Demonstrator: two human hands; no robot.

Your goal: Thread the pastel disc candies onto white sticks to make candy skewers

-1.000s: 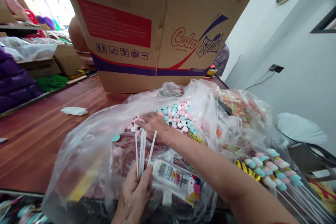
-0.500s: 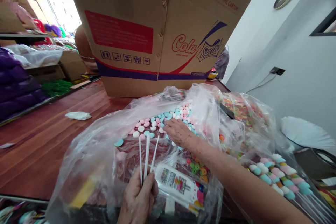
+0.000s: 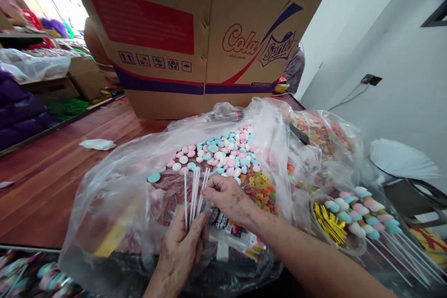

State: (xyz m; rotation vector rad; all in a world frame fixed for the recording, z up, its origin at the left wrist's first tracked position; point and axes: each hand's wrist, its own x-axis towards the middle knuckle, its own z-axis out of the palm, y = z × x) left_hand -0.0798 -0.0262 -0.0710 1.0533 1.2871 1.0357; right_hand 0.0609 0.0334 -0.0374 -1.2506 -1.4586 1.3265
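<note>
Upright white sticks (image 3: pixel 195 191), several in a loose fan, are held low down by my left hand (image 3: pixel 183 242). Close against their right side is my right hand (image 3: pixel 226 198), thumb and fingers pinched together. What lies in that pinch, if anything, I cannot make out. Just beyond the sticks spread pink, white and blue marshmallows (image 3: pixel 230 162) on clear plastic sheeting (image 3: pixel 115 191). Colourful ring-shaped gummies (image 3: pixel 260 191) lie to the right of my right hand. A printed package (image 3: pixel 220 219) shows beneath that hand, partly covered.
Behind the sheeting stands a large cardboard carton (image 3: pixel 174 18). To the right are skewered marshmallows (image 3: pixel 365 212) and a round tub (image 3: pixel 361 244) of gold twist ties (image 3: pixel 330 223). A bag of gummies (image 3: pixel 324 132) lies farther back. A white scrap (image 3: pixel 98 144) rests on the wooden table (image 3: pixel 45 167).
My right hand has come back from the marshmallow pile to the sticks in my left hand. The view has tipped downward, showing the tub of gold ties.
</note>
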